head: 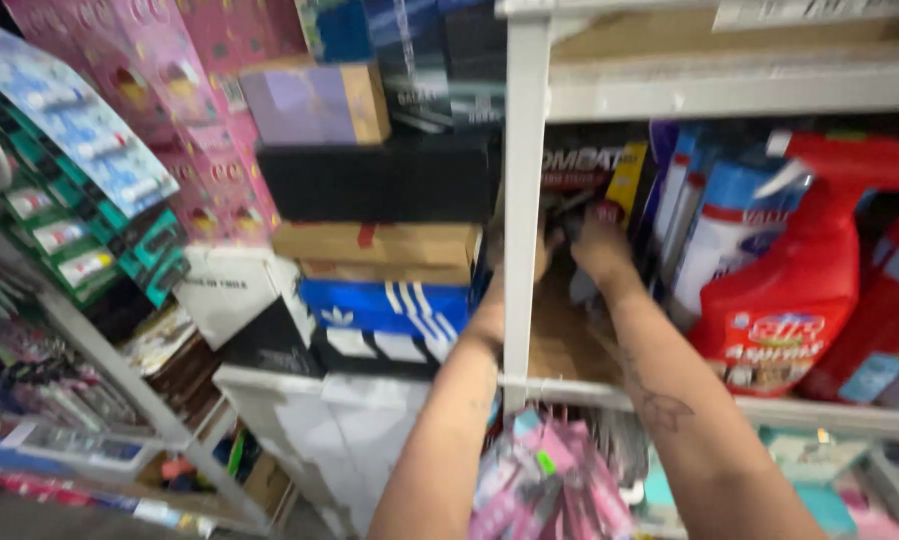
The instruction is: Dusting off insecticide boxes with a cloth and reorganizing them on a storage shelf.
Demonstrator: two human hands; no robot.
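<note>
Both my arms reach into a white shelf (525, 300). My right hand (599, 248) is deep in the shelf bay, its fingers on a dark package (581, 165) at the back, beside a yellow box (626, 180). My left hand (541, 255) is mostly hidden behind the white upright post, so its fingers cannot be made out. The picture is blurred by motion.
Red spray bottles (789, 290) and white-and-blue bottles (714, 240) stand at the right of the same shelf. Stacked shoe boxes (384, 305) sit left of the post. Pink packets (554, 480) hang below the shelf. Carded goods (69, 180) hang at the far left.
</note>
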